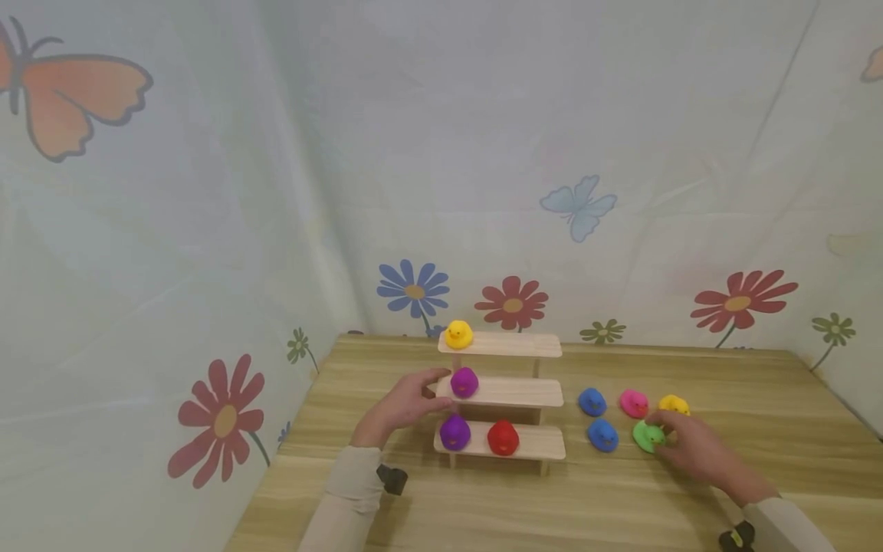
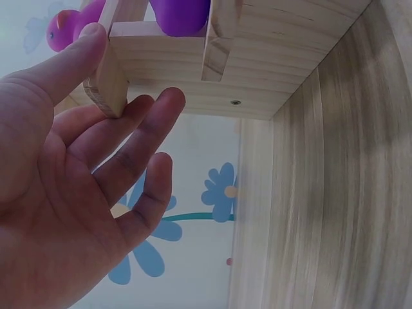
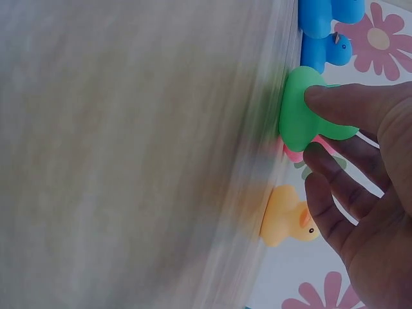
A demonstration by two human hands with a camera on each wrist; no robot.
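A three-tier wooden shelf [image 1: 520, 392] stands on the table; my left hand [image 1: 407, 400] grips the left end of its middle tier, thumb and fingers around the board edge [image 2: 108, 84]. Beside the thumb sits a magenta duck [image 1: 464, 382]. A yellow duck [image 1: 458, 334] is on the top tier; a purple duck [image 1: 455, 433] and a red duck [image 1: 503, 438] are on the bottom one. At the right, my right hand [image 1: 700, 452] holds a green duck [image 1: 647, 436] between thumb and fingers, low at the tabletop in the right wrist view.
Left of the green duck are two blue ducks [image 1: 592, 402], one behind the other. A pink duck [image 1: 634, 402] and another yellow duck [image 1: 674, 405] sit behind it. A cloth with printed flowers and butterflies [image 1: 441, 153] hangs behind and left of the wooden table [image 1: 497, 514].
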